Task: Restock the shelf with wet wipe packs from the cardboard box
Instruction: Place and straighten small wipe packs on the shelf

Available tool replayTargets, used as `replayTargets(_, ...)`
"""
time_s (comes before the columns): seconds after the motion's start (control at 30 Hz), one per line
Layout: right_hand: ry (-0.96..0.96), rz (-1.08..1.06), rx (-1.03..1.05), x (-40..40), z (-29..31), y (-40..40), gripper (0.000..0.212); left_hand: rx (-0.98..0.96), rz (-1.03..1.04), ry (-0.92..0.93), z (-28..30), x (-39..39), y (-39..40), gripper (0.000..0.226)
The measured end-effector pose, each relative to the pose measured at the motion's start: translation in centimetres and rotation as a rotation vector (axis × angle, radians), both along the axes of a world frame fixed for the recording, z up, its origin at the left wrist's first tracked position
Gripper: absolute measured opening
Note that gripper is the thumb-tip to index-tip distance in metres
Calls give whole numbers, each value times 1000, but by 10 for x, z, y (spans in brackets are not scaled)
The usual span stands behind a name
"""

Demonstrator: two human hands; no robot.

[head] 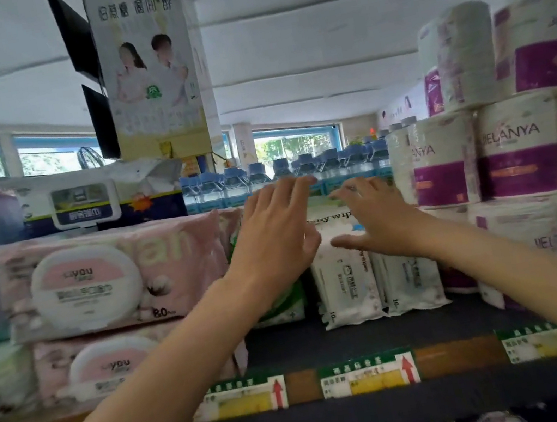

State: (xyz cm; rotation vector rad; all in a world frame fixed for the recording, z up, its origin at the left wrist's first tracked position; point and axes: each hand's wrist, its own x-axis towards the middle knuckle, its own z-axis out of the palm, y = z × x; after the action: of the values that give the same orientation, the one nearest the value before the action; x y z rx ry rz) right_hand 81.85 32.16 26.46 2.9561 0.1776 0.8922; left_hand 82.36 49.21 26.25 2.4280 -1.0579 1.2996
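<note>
Both my hands reach over the dark shelf (330, 345) toward a stack of wet wipe packs. My left hand (273, 234) has straight, spread fingers in front of a green-and-white baby wipes pack (325, 211) lying on top. My right hand (374, 216) is spread too, its fingers resting on that pack. Below stand two small white wipe packs (350, 287) upright, side by side. A green pack (282, 306) lies partly hidden behind my left wrist. The cardboard box is not in view.
Large pink wipe packs (96, 283) are stacked at the left. Purple-and-white toilet paper rolls (515, 146) tower at the right. Water bottles (263, 176) line the back. Price labels (369, 375) run along the shelf's front edge. A poster column (147, 66) rises behind.
</note>
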Motion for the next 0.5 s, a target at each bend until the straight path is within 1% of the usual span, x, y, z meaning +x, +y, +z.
replayTargets(0.07,2,140,46,0,9,33,72,-54,29,-61,5,-4,25,54)
replayTargets(0.17,71,349,211,-5,15,85,71,-124,104,-126,7,-6,69,46)
replayTargets(0.23,71,382,232,-6,17,115,69,-161,158,-163,7,-9,104,42)
replayTargets(0.3,52,365,236,-2,18,139,65,-187,203,-168,8,-15,142,43)
replayTargets(0.33,43,347,264,-2,18,148,64,-210,226,-143,8,-15,162,43)
replayTargets(0.4,10,304,379,-2,15,163,63,-299,253,8,7,-16,200,48)
replayTargets(0.47,-84,237,490,-6,11,178,61,-393,266,168,2,-17,234,51)
replayTargets(0.5,-141,198,526,-9,8,186,59,-419,255,206,-2,-18,246,51)
